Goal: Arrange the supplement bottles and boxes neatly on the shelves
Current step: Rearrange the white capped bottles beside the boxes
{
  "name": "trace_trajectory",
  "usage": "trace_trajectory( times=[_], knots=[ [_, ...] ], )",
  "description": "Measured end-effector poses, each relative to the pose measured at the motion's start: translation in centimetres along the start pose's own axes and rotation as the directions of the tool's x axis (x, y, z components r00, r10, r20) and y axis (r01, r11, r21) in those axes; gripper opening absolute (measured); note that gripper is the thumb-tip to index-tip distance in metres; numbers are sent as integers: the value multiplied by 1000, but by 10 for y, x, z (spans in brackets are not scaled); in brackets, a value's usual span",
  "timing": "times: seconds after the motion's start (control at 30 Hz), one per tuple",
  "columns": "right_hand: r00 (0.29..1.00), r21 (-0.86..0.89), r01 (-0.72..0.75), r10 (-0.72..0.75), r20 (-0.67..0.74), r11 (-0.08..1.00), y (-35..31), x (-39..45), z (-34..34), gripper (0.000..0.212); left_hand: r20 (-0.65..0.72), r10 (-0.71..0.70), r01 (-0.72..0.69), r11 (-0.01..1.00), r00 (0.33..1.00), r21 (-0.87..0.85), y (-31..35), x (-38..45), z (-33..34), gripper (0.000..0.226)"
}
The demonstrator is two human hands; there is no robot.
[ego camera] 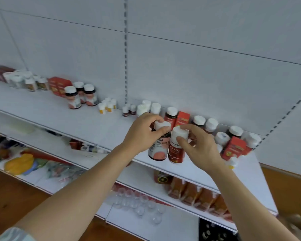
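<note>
Gripping dark bottle [159,145] by its cap in left hand [142,134], right hand [196,146] fingers closing around red bottle [176,146], both at shelf [102,122] front; neat back-row clusters standing, right-end jumble remaining.

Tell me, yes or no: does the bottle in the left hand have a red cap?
No. The left hand grips a dark bottle by a white cap, beside the red-labelled bottle under the right hand.
</note>
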State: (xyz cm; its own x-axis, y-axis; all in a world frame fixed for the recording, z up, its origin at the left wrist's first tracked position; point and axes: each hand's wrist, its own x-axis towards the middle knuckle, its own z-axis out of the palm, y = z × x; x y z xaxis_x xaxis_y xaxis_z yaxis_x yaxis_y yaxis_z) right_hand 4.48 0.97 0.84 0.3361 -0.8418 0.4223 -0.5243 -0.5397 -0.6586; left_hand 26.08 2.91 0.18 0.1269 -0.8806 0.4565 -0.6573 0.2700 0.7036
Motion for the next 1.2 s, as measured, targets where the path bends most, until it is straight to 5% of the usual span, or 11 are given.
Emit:
trace_trajectory(
  times=[0.37, 0.83, 1.2],
  knots=[
    [993, -79, -38, 47, 111, 996, -35, 31, 96, 44, -27, -99, 100, 995, 995, 30, -91, -16, -97, 34],
    [988, -295, -80, 114, 100, 952, 35, 147, 138, 41, 45, -78, 76, 996, 996, 56, -144, 90, -81, 33],
    [989, -276, -102, 126, 71, 956, 53, 170, 165, 38, 52, -23, 24, 1000, 998, -14, -180, 128, -69, 31]
  ],
)
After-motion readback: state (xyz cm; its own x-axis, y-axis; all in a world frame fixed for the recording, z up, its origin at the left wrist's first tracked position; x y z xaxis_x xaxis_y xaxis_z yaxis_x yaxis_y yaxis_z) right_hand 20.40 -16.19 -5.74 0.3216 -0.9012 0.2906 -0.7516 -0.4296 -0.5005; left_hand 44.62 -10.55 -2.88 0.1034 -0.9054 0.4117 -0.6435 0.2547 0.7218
